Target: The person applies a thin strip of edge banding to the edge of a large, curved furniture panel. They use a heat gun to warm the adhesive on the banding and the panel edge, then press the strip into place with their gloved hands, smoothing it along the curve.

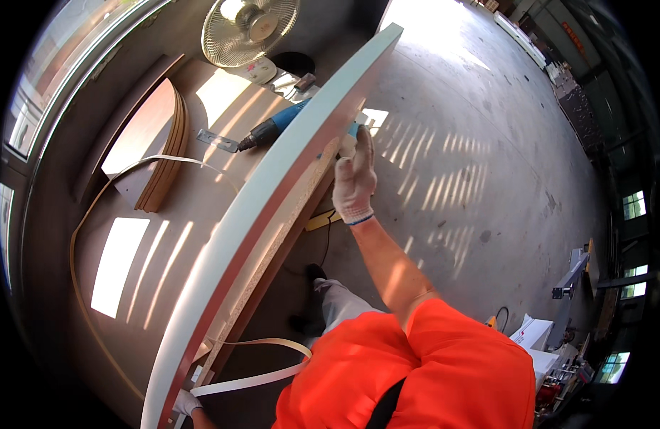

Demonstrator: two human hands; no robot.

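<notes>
A long panel with a white edge [262, 187] stands tilted on edge across the worktable, running from lower left to upper centre. My right hand [355, 187], in a white knit glove, is at the panel's far part, on its right side. Its fingers and thumb close around a small whitish and light-blue piece, too covered to name. At the near end, my left hand [188, 402], also gloved, is beside the panel's lower edge. The panel and the frame's lower rim hide most of its fingers. Next to it, a loose white edging strip [248, 383] loops out toward my orange shirt.
Left of the panel, a blue and black heat gun [280, 123] lies on the worktable [174, 247], near a flat metal plate [217, 140]. Curved boards [169, 146] are stacked beside the window wall. A thin strip [73, 243] curls around them. A fan [250, 30] stands at the back.
</notes>
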